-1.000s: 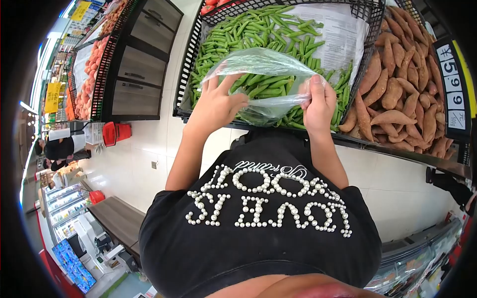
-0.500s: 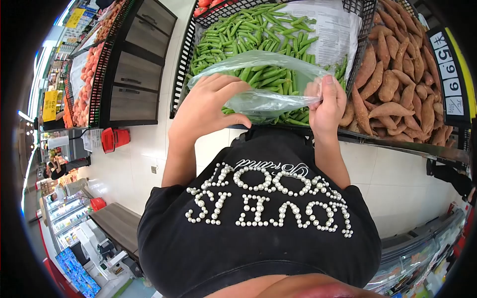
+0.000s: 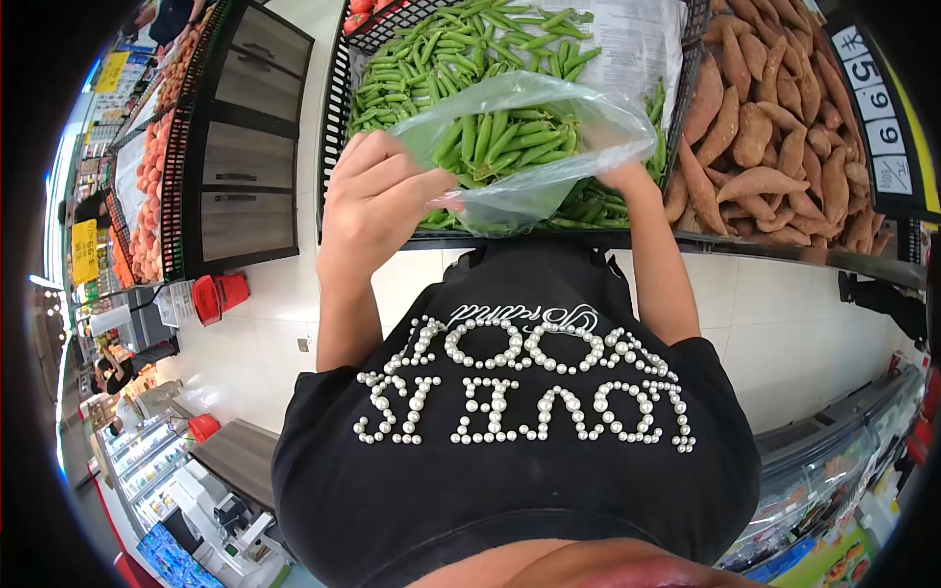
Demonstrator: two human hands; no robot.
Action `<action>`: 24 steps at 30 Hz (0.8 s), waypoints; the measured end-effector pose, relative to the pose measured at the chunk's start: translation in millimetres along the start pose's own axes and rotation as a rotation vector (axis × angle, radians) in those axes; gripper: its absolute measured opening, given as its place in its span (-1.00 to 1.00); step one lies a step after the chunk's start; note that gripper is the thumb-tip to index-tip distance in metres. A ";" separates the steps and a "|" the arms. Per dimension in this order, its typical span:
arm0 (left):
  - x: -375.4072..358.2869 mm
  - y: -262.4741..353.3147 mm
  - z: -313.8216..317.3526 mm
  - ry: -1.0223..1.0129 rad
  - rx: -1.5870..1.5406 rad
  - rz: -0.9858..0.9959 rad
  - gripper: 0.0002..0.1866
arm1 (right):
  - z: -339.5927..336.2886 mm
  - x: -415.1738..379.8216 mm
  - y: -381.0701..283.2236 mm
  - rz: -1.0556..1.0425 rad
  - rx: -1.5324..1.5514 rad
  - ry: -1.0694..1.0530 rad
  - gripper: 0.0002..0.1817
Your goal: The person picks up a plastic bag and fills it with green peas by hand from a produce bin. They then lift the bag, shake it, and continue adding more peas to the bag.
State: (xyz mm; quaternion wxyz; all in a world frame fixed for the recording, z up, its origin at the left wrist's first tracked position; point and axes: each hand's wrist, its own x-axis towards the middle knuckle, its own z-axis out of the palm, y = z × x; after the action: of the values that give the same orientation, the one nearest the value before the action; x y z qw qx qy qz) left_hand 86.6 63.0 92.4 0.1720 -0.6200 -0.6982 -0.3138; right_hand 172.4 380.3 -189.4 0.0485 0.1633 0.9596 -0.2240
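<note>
My left hand (image 3: 377,201) is closed on the left rim of a clear plastic bag (image 3: 500,208), fingers curled and thumb pointing right. The bag's mouth gapes, and green pea pods (image 3: 515,140) show in a heap within it. At the right end of the bag is my right hand (image 3: 619,157), its fingers blurred behind or inside the plastic; what they grip cannot be made out. More loose pods (image 3: 441,64) lie beyond the bag in a black crate (image 3: 336,127).
Sweet potatoes (image 3: 760,181) fill the crate at the right, beside a price sign (image 3: 870,108). White paper (image 3: 632,49) lines the pod crate. Dark cabinets (image 3: 250,147) stand at the left, with a red basket (image 3: 219,296) on the floor. A freezer case (image 3: 833,431) is lower right.
My left hand has curled its fingers in onto the bag's rim. My right hand has gone from gripping the rim to behind or inside the plastic. The bag's mouth is wider, and the view has shifted.
</note>
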 end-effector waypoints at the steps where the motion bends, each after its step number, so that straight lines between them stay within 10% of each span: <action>1: -0.4 -1.3 0.5 0.014 0.023 0.009 -0.75 | 1.9 -3.2 0.5 -0.022 0.031 -0.006 -0.27; 10: -2.4 -22.1 -8.0 0.161 -0.068 -0.072 -0.63 | -53.3 -67.8 -83.4 -0.042 -0.268 -0.218 -0.02; 24: -24.3 -35.1 -10.1 0.228 -0.570 -0.862 -0.70 | -70.0 -63.0 -107.4 -0.001 -0.421 -0.264 0.16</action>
State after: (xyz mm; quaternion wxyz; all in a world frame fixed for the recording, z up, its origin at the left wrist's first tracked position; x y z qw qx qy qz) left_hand 55.1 36.9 76.7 -0.0732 -0.2609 -0.7537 -0.5988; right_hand 194.4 302.3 -71.8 0.2061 0.1184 0.9706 -0.0383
